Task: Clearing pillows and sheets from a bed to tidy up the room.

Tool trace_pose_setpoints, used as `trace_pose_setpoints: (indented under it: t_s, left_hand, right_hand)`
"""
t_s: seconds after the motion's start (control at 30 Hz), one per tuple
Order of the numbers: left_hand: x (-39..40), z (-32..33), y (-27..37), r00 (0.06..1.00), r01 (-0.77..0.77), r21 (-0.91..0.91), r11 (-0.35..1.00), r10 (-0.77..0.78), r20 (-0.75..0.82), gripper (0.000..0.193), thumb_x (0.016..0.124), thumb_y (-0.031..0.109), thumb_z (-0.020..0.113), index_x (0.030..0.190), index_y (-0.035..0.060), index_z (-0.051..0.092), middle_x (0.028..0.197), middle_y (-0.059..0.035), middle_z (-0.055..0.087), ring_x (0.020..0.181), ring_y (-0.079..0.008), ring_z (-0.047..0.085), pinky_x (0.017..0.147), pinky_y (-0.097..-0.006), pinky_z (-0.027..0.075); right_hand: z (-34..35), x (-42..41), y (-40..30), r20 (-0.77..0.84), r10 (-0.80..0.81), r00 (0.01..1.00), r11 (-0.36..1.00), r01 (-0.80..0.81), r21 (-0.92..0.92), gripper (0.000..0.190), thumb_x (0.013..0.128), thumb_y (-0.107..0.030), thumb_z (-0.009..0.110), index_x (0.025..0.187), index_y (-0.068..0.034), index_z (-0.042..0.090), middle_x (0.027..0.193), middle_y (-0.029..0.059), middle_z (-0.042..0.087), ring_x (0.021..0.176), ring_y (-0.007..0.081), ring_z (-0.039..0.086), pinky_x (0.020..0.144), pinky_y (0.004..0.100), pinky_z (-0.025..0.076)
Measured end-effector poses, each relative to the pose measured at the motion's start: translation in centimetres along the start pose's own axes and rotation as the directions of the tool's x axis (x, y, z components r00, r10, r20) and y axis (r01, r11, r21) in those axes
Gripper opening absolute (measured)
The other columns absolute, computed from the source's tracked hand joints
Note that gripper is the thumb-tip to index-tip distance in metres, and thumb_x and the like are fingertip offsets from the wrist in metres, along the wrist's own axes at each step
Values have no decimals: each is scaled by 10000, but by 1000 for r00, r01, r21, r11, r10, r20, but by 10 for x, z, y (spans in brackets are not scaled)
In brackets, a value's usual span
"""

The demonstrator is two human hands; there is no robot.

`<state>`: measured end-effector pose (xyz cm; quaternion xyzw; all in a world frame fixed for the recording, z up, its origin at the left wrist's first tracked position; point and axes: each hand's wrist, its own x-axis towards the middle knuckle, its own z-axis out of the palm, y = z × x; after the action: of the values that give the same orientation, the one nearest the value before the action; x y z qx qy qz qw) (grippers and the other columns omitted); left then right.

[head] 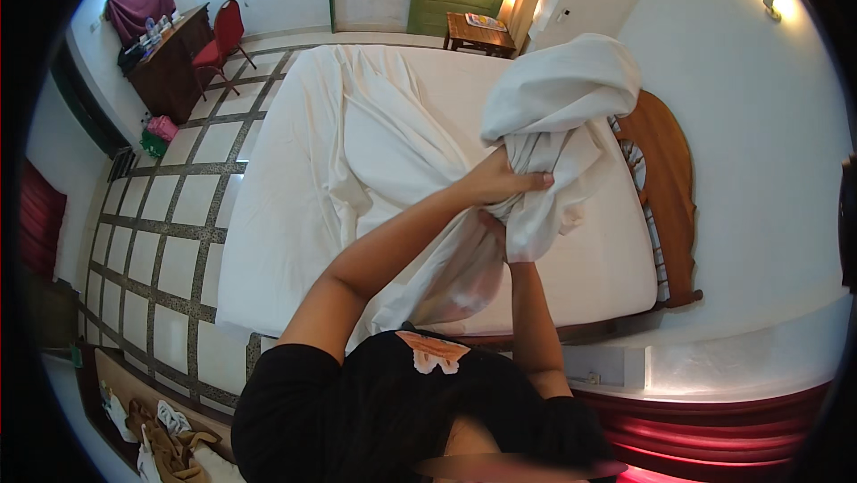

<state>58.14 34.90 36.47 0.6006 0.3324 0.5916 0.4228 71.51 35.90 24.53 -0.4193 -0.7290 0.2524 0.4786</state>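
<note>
A large white sheet (569,88) is bunched up in front of me over the bed, its loose part spreading across the mattress towards the far left. My left hand (505,178) is closed around a gathered bundle of it, thumb on top. Lower down, my right hand (499,228) is partly hidden by the folds and grips the cloth from below. One fold of the sheet hangs over my right wrist. Under the sheet lies a mattress (589,275) with a white cover.
A carved wooden headboard (669,195) stands on the right. Beyond the bed is a small wooden table (469,31); a red chair (227,34) and dark desk (171,74) stand far left. A red curtain (716,426) hangs near right. Clothes (171,446) lie at lower left.
</note>
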Motion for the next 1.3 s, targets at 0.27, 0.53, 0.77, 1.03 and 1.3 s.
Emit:
trace_pose_setpoints:
  t_s: [0.27,0.53,0.77,1.03,1.3]
  left_hand:
    - [16,-37,-95,810,448,19,894,-415,414,610,809,474,541,1106,-58,529,1112,-121,559,980,-218,540,917,-312,358]
    - [-69,-2,-159,565,757,-203,621,-465,682,601,793,458,561,1099,-58,535,1102,-122,566,977,-218,542,905,-314,368]
    - [-164,-37,-177,358,862,-56,503,-528,770,594,780,445,579,1093,-58,540,1093,-123,571,974,-217,544,895,-316,377]
    - [-228,-124,-167,410,880,-65,471,-683,604,586,764,429,600,1085,-59,545,1083,-124,578,971,-216,546,884,-318,388]
    - [-199,-157,-114,428,838,266,476,-876,223,551,726,384,635,1058,-49,562,1045,-124,596,957,-216,555,850,-331,412]
  right_hand:
    - [-71,22,-130,-102,356,929,511,-103,853,512,777,-90,638,1231,-4,419,1193,90,487,1081,191,468,927,308,378]
    - [-159,157,-154,-514,351,783,702,144,697,328,825,-268,573,995,12,567,972,81,584,855,170,563,765,273,442]
    - [-260,264,-67,-929,236,287,909,272,315,417,761,-302,586,874,100,575,921,151,598,800,230,584,709,331,476]
    - [-202,186,173,-357,649,672,669,-281,688,458,714,-358,697,1010,-42,550,958,67,574,829,176,570,667,302,487]
    - [7,17,148,655,394,645,895,-432,-112,939,623,-494,721,1317,-16,306,1311,183,363,1110,278,452,880,372,415]
